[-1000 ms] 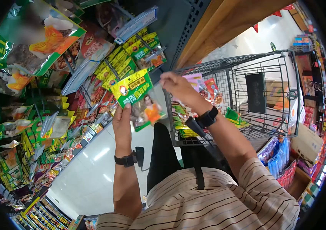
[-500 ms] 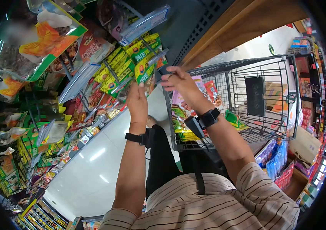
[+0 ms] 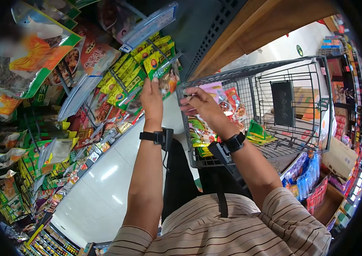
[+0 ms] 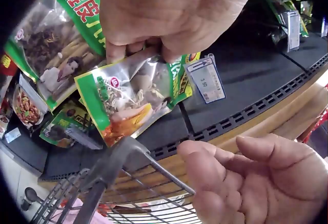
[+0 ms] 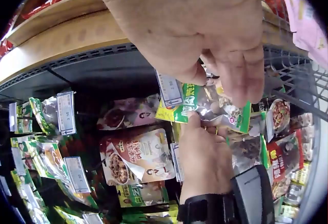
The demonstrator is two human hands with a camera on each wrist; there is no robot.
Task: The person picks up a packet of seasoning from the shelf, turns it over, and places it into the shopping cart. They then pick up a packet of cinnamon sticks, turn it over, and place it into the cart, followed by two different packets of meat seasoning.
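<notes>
L hand (image 3: 152, 99) is pinching the packet (image 4: 127, 103) by its top, up at the peg (image 3: 169, 61) on the rack. R hand (image 3: 199, 104) is hovering beside it, fingers relaxed, holding 0. Prob best: holding packet level, lining hole w/ peg tip, R hand steadying peg.

L wrist view: left hand (image 4: 169, 8) cut off by top edge; its fingers cover top of green pouch (image 4: 128, 101), so can't tell if it's on a peg. Right hand (image 4: 251, 183) cropped at bottom & rt edges. Price tag (image 4: 205, 79) small print unreadable. Head view: big pouch (image 3: 31, 47) upper left partly blurred; packs (image 3: 200, 128) in cart (image 3: 253, 70) half hidden behind right hand
</notes>
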